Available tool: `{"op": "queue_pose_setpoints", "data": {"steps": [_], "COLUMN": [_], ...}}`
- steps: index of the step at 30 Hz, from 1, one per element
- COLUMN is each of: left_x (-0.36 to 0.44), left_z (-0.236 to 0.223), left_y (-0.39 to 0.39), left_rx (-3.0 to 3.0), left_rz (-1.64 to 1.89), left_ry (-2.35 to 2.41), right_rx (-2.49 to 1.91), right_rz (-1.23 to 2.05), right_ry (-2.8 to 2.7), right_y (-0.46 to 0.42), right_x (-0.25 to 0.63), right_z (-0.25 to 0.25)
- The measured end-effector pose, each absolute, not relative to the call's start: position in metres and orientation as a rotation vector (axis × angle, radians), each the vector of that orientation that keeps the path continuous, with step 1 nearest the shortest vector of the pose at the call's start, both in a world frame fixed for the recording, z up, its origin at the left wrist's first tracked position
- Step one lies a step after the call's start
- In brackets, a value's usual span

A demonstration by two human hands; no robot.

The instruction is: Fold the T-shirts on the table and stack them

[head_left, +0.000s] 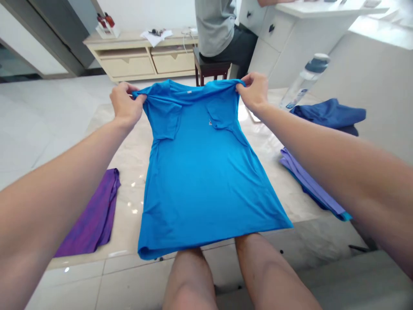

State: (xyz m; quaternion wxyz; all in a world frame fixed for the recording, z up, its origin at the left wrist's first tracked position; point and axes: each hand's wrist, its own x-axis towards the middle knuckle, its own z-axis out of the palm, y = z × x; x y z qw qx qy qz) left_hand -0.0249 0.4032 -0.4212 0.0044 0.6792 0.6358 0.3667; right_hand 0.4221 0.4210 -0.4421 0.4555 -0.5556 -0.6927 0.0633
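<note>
A bright blue T-shirt [203, 172] lies spread over a low marble table [132, 159], its hem hanging past the near edge above my knees. Both sleeves are folded inward onto the chest. My left hand [124, 103] pinches the left shoulder of the shirt at the far end. My right hand [254, 91] pinches the right shoulder. Both hands are closed on the fabric and hold the top edge slightly raised.
A purple garment [93, 215] lies on the table's left. Folded lilac and blue garments [309, 183] and a dark blue one [329, 114] lie at right, near a water bottle [305, 79]. A seated person [222, 32] is beyond the table, by a low sideboard [138, 54].
</note>
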Motion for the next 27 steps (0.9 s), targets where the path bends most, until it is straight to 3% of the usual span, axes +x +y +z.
{"op": "queue_pose_setpoints", "data": {"steps": [7,11,15,21,27], "left_x": [-0.022,-0.039,-0.055,-0.068,-0.059], "left_z": [-0.419,-0.456,-0.496,-0.51,-0.465], "left_y": [0.247,0.13,0.049,0.018,-0.003], "left_rx": [2.072,2.064,2.2,2.246,2.225], "left_rz": [1.383,1.425,1.114,1.018,1.022], "left_ry": [1.591,1.529,1.576,1.571,1.653], "right_rx": [-1.227,-1.217,-1.3,-1.318,-1.379], "right_rz": [0.287,0.305,0.364,0.263,0.219], "right_ry": [-1.605,-1.674,-1.975,-2.076,-2.117], "right_y": [0.253,0.126,0.038,-0.002,-0.022], "right_x": [0.434,0.463,0.492,0.499,0.494], "right_z": [-0.423,-0.46,-0.507,-0.53,-0.509]}}
